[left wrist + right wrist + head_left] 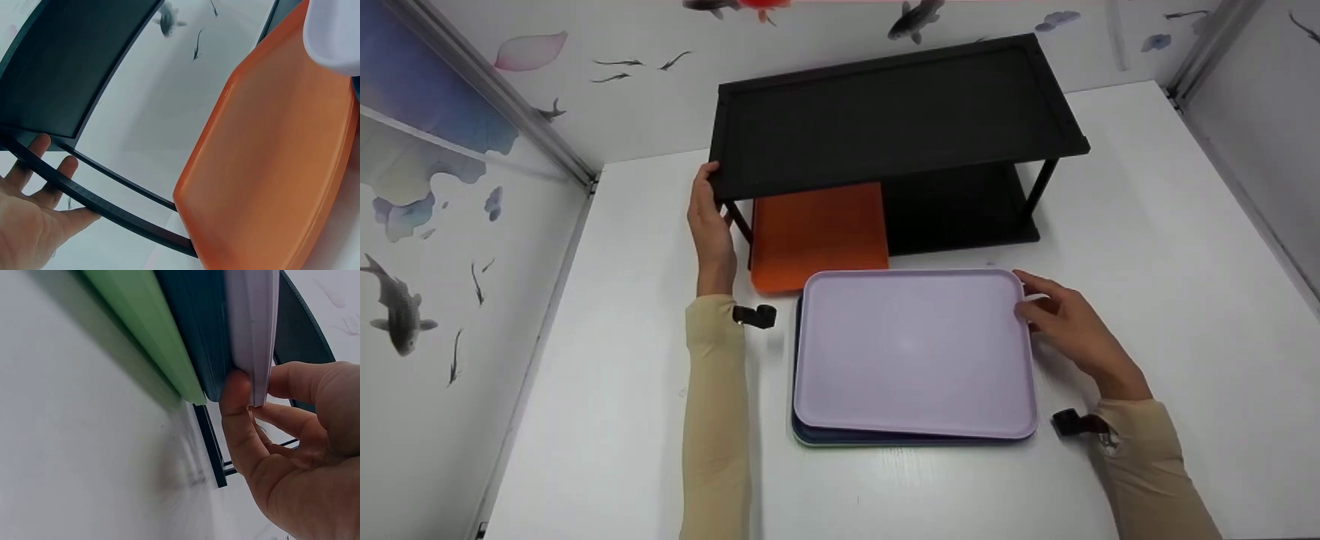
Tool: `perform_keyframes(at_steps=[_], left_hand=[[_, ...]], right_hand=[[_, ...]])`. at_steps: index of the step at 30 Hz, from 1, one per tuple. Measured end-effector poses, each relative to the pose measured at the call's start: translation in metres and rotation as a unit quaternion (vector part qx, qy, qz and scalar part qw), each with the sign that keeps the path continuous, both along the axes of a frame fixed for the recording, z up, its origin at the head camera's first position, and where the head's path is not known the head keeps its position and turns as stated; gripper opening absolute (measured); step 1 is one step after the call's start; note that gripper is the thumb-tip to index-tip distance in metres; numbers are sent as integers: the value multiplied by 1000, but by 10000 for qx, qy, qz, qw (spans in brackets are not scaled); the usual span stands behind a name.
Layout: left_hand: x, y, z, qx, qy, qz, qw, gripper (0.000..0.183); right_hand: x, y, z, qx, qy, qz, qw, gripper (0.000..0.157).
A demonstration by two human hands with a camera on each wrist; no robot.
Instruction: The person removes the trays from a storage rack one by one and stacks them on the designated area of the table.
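Note:
A two-tier black shelf rack point(877, 120) stands on the table. At its front left corner my left hand point(712, 232) holds the upper tier's edge, fingers around the corner post point(95, 202). An orange tray point(817, 232) lies on the lower tier's left part, its front end sticking out. My right hand point(1069, 326) pinches the right edge of a lavender tray point(915, 352), thumb and fingers on opposite faces of the rim. Beneath the lavender tray is a dark blue tray point(197, 332), with a green tray point(146, 332) at the bottom of the stack.
The white table point(607, 375) runs up to printed wall panels point(615, 105) at the back and left, with another panel point(1260, 97) on the right. The lower tier's right part point(960, 210) shows bare black surface beside the orange tray.

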State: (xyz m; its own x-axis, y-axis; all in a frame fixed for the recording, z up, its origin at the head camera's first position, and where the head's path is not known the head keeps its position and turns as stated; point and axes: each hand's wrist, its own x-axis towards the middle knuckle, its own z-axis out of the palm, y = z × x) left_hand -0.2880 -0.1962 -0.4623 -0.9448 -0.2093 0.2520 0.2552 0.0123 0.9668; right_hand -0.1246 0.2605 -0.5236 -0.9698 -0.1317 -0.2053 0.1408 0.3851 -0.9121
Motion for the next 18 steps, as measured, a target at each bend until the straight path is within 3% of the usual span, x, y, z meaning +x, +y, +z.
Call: perform_keyframes(at_steps=[18], left_hand=[[1, 0, 1, 3, -32, -31, 10000, 46]], right_hand=[[2, -3, -4, 153, -78, 319, 9993, 58]])
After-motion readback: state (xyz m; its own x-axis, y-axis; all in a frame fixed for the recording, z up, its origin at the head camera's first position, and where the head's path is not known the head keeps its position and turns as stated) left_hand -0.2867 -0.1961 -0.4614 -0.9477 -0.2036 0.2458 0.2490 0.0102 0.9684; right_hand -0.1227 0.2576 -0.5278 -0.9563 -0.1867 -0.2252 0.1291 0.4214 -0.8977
